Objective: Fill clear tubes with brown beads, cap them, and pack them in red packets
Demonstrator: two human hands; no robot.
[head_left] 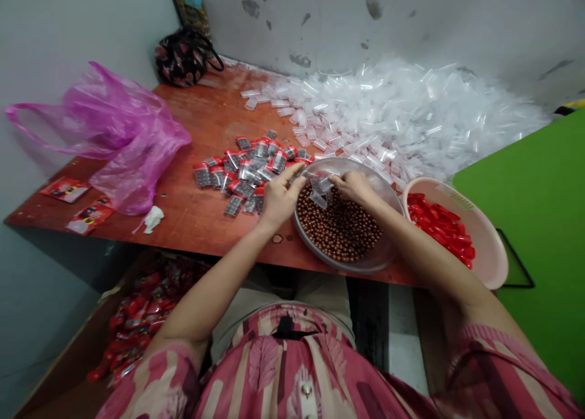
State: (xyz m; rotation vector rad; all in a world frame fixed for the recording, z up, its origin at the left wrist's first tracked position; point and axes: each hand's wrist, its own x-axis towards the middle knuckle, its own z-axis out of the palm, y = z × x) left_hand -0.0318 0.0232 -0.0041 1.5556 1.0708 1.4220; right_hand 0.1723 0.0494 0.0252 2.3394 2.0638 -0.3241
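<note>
Both hands work over the metal bowl at the counter's near edge. My left hand is at the bowl's far left rim, its thumb and forefinger slightly parted; I cannot tell whether it grips anything. My right hand reaches in over the right side, fingers curled and fingertips at the clear plastic cases. I cannot tell how firmly they are gripped. These cases lie above the brown balls that fill much of the bowl.

Left of the bowl, I see filled cases with red caps loosely piled on the counter. A broad heap of clear pieces spreads along the far edge, against the wall. Just right of the bowl, a pale pink basket holds red caps, beside a green panel.

Toward the counter's near left corner are a purple plastic bag, a crumpled white scrap and printed red cards, their lettering too small for me to read. A dark patterned bag sits at the far left corner. Below the near edge, a cardboard box holds red packets.
</note>
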